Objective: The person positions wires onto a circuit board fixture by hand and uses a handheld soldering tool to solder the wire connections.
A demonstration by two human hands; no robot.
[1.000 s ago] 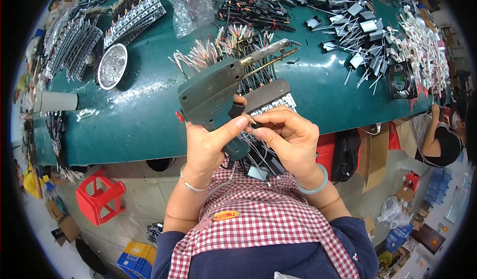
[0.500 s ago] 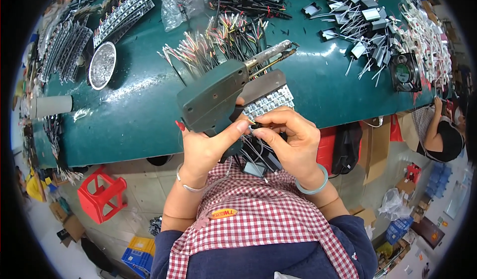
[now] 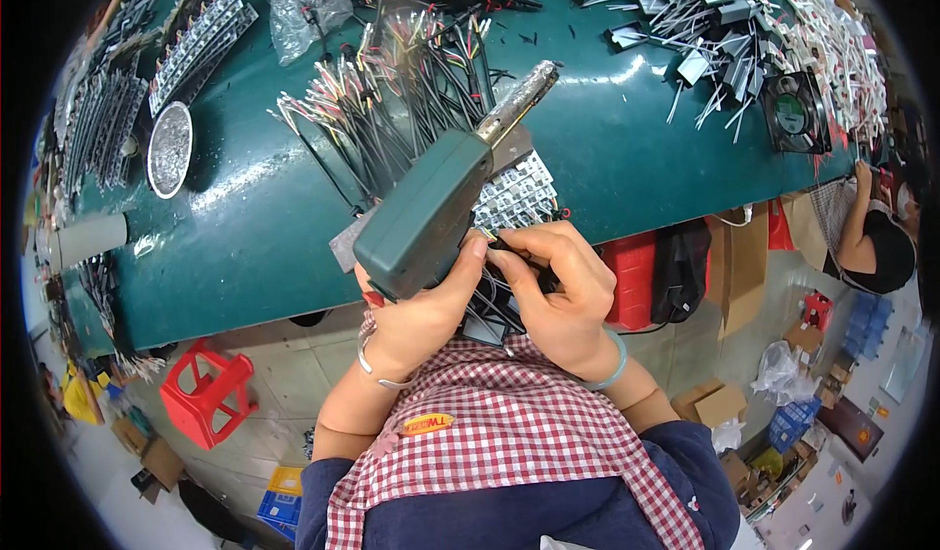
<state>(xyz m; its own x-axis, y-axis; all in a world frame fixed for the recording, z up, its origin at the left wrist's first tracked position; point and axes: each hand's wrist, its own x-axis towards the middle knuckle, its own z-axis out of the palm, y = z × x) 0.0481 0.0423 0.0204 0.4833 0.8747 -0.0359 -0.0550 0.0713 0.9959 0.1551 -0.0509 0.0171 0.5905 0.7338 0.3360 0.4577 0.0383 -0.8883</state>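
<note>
My left hand [image 3: 426, 323] is wrapped round the handle of a dark green soldering gun [image 3: 416, 217]. The gun's metal barrel points away and to the right, above the table. My left thumb meets the fingertips of my right hand [image 3: 560, 281] just right of the gun's body. Right thumb and forefinger pinch the end of a thin wire [image 3: 493, 238]; its far end is hidden. Behind the fingertips lies a panel of small white circuit boards [image 3: 519, 195]. Below my hands, black and grey leads with a silver metal case [image 3: 483, 331] hang over my lap.
A green-topped table [image 3: 235, 256] carries bundled black cables with bared coloured ends [image 3: 367, 99], a round dish [image 3: 170, 148], silver cases with leads [image 3: 720, 21] and a small black fan [image 3: 796, 112]. A red stool [image 3: 208, 393] stands lower left. Another person [image 3: 867, 227] works far right.
The soldering gun has turned, its barrel now pointing more steeply away. Both hands stay together at the wire, slightly lower and further left in view. The whole scene has shifted a little left.
</note>
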